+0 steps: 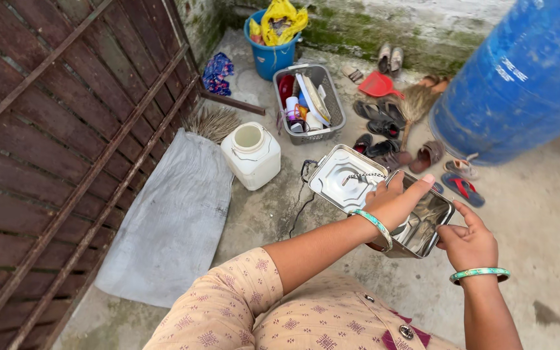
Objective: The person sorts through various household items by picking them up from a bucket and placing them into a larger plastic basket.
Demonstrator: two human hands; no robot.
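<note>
I hold a shiny steel box [426, 220] with its hinged lid [338, 178] swung open to the left. My left hand [396, 201] grips the box's near rim, thumb up along the edge. At the box's right corner, my right hand [468, 241] pinches the rim. A thin chain lies across the lid and hangs below it. Both wrists wear green bangles. The box's inside looks bare.
On the concrete floor stand a white plastic jar [251, 154], a grey basket of bottles [311, 104], a blue bucket [272, 48] and a big blue drum [520, 84]. Sandals, a broom and a red dustpan [378, 84] lie about. Left is a brown metal gate [53, 149] and a grey sack [176, 214].
</note>
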